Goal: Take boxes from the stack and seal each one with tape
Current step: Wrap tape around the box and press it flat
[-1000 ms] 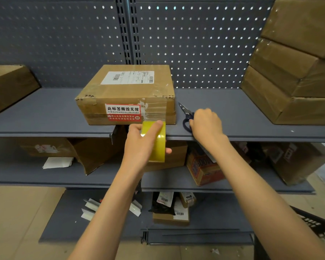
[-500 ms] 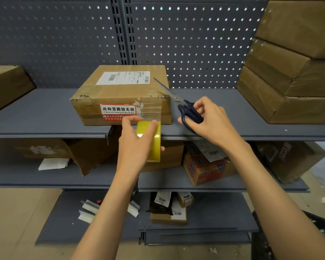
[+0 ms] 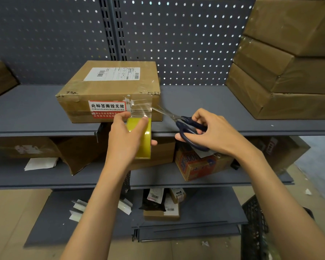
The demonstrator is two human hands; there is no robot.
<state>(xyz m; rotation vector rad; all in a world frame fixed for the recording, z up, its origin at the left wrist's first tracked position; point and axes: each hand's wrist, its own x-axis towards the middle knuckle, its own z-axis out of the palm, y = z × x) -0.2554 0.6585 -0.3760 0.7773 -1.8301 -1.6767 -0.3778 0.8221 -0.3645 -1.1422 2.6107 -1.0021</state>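
I see two bare arms reaching up from the bottom of the picture. No sleeves cover them as far as the picture shows. The left hand (image 3: 125,136) has no ring and no glove. The right hand (image 3: 212,132) is bare too. I see no watch or band on either wrist. The fingernails are short and plain. The arms are slim and smooth.

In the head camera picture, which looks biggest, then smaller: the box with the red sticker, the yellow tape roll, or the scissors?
1. box with the red sticker
2. scissors and yellow tape roll: similar, both partly hidden by hands, so unranked.
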